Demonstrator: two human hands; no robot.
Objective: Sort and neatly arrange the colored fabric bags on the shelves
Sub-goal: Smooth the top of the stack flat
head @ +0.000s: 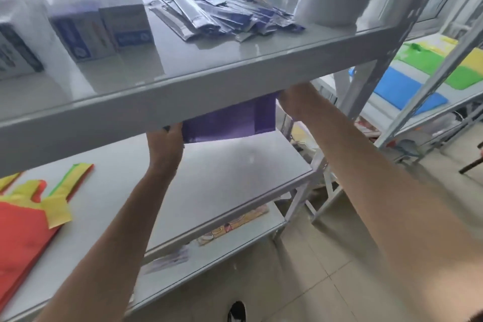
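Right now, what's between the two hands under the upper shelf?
Head view: the purple fabric bag spans the gap, held by the left hand and the right hand at its ends, partly hidden behind the upper shelf edge.

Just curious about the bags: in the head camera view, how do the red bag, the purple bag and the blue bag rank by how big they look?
1. Red bag, though cut off by the frame edge and nearest.
2. Purple bag and blue bag: look alike; the purple is partly hidden behind the shelf edge, the blue farther off, so unranked.
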